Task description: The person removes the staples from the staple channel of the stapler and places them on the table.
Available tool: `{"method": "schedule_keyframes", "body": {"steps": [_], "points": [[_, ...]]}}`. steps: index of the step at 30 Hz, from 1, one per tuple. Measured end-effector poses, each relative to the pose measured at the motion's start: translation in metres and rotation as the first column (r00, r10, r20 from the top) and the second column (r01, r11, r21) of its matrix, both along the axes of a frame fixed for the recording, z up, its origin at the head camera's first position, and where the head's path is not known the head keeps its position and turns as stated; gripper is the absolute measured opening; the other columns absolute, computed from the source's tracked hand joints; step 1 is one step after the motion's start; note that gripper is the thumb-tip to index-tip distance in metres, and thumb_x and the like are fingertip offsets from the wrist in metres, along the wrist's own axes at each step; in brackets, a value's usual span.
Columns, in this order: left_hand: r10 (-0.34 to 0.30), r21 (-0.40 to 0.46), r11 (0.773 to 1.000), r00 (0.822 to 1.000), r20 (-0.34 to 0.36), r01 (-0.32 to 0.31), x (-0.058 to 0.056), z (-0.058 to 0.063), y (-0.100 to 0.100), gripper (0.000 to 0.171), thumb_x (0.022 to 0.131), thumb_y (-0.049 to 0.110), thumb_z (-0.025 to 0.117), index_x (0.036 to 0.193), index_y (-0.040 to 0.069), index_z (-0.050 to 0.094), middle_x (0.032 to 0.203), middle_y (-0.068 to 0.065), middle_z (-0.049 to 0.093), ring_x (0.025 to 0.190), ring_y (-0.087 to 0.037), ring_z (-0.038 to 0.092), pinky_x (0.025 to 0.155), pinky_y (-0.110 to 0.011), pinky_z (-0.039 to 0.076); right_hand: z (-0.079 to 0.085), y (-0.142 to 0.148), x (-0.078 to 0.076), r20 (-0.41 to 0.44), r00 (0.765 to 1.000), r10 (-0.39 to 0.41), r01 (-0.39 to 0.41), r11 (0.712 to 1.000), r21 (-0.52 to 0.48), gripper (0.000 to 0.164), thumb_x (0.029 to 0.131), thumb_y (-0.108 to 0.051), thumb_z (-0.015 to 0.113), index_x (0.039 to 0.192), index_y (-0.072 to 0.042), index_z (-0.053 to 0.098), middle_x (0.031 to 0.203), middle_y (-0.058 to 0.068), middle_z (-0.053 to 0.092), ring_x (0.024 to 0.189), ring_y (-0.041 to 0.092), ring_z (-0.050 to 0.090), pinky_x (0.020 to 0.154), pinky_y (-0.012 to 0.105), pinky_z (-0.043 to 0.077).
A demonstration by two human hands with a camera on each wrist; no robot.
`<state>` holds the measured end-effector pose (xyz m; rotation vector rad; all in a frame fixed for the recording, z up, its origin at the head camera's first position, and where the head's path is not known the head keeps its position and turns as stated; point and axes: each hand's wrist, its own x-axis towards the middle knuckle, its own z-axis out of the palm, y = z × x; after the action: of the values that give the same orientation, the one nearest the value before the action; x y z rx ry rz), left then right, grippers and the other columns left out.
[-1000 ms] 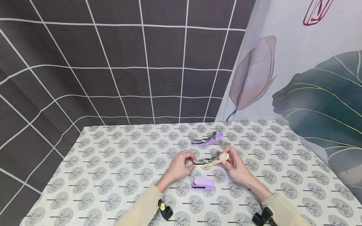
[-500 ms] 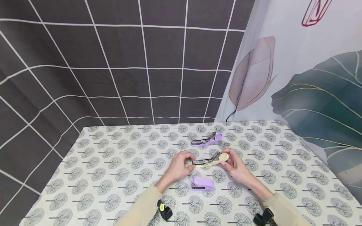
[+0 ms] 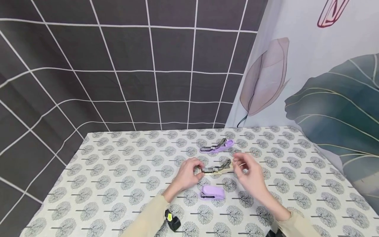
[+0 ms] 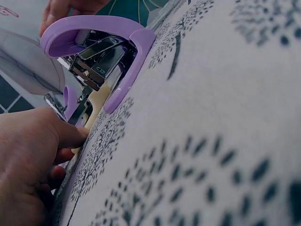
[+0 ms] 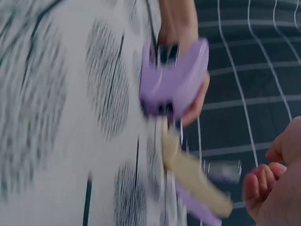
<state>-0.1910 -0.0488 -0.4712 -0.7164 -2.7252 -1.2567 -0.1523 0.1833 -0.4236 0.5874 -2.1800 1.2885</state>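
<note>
In the head view a cream stapler (image 3: 227,169) lies opened out, its metal parts swung up. My left hand (image 3: 188,172) pinches its left end between thumb and fingers. My right hand (image 3: 251,172) is raised beside the stapler's right end, fingers loosely bent; in the right wrist view that hand (image 5: 280,181) is apart from the stapler and nothing shows in its fingers. A small grey strip, probably staples (image 3: 238,151), lies just beyond the right fingertips. Up close, the left wrist view shows the left thumb (image 4: 70,135) against the cream stapler's edge.
A closed purple stapler (image 3: 213,191) stands nearer me, between the forearms. Behind the cream one lies another purple stapler (image 3: 228,144), opened out. All rest on a tree-patterned tablecloth (image 3: 118,184). A dark grid curtain (image 3: 124,85) hangs behind the table.
My right hand has let go of the cream stapler's right end and lifted slightly right, toward the grey strip. My left hand keeps its pinch, and the staplers stay in place.
</note>
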Motion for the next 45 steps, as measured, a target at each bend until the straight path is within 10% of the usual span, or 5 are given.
{"method": "schedule_keyframes", "body": {"steps": [7,12,45], "points": [[0.008,-0.003,1.000,1.000,-0.019,-0.008,0.000,-0.002,0.001,0.022,0.080,0.009,0.081,0.098,0.014,0.070,0.091,0.009,0.063,0.083,-0.009,0.053,0.092,-0.042,0.042,0.005,-0.029,0.009,0.397,0.912,0.102,-0.088,0.995,-0.054,0.021,0.086,0.012,0.064,0.107,0.007,0.066,0.081,0.007,0.070,0.063,0.024,0.065,0.056,0.025,0.053],[0.007,-0.007,1.000,0.999,-0.041,-0.007,0.000,-0.002,0.001,0.021,0.079,0.009,0.082,0.097,0.014,0.071,0.090,0.009,0.063,0.083,-0.009,0.053,0.089,-0.040,0.043,-0.001,-0.039,0.001,0.531,0.841,0.103,-0.084,0.995,-0.060,0.021,0.087,0.012,0.064,0.108,0.010,0.065,0.080,0.012,0.070,0.063,0.027,0.067,0.052,0.032,0.056],[0.005,-0.012,1.000,0.999,-0.033,-0.005,0.000,-0.002,0.001,0.021,0.079,0.008,0.080,0.096,0.014,0.070,0.092,0.008,0.063,0.088,-0.011,0.056,0.092,-0.042,0.043,-0.020,-0.056,-0.012,0.658,0.742,0.133,-0.086,0.991,-0.104,0.012,0.091,0.010,0.059,0.100,0.015,0.064,0.074,0.012,0.070,0.063,0.023,0.069,0.057,0.029,0.057]]}}
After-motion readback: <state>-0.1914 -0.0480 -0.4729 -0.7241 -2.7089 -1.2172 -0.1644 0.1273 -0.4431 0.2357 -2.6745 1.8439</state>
